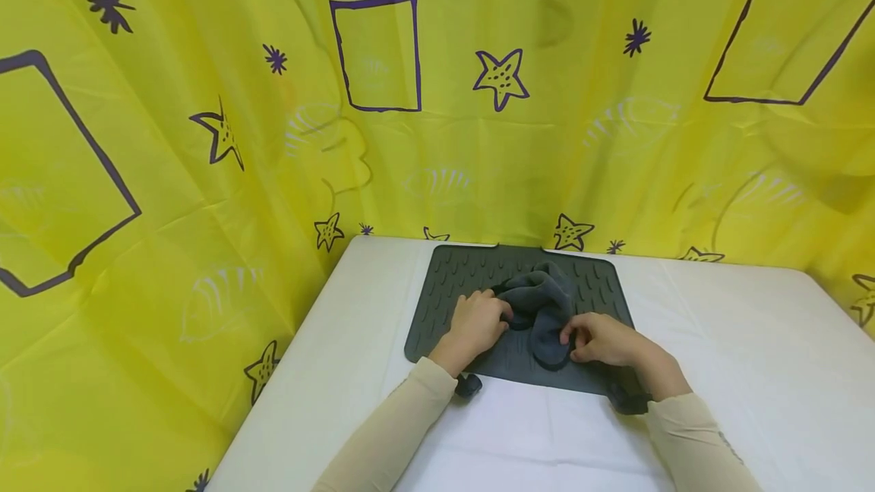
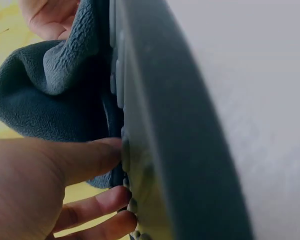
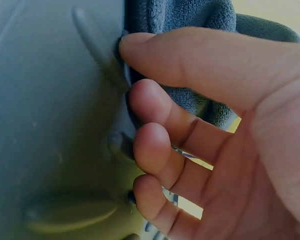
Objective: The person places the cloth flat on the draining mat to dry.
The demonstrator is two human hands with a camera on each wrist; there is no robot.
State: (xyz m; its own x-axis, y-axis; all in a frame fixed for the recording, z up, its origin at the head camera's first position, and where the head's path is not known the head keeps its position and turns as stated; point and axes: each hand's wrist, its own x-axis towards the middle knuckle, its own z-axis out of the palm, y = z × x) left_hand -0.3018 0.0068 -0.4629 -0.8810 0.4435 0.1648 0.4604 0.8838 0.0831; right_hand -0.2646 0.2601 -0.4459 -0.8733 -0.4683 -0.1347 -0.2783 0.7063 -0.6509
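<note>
A dark blue-grey fleecy cloth (image 1: pixel 540 293) lies bunched in loose folds on a dark grey ridged mat (image 1: pixel 432 317). My left hand (image 1: pixel 476 323) is at the cloth's left side, pinching its lower edge between thumb and fingers. In the left wrist view, the fingertips (image 2: pixel 121 196) come right down to the mat's bumps, below the folded cloth (image 2: pixel 45 112). On the other side, my right hand (image 1: pixel 604 340) pinches the cloth's near right edge. The right wrist view has its thumb and forefinger together at the cloth (image 3: pixel 190 102), with the other fingers curled against the mat (image 3: pixel 55 130).
The mat lies on a white-covered table (image 1: pixel 738 340). A yellow curtain (image 1: pixel 437 143) with purple starfish and outlined shapes hangs behind and along the left side. Dark wrist-worn devices (image 1: pixel 469 386) show under both forearms, near the mat's front edge.
</note>
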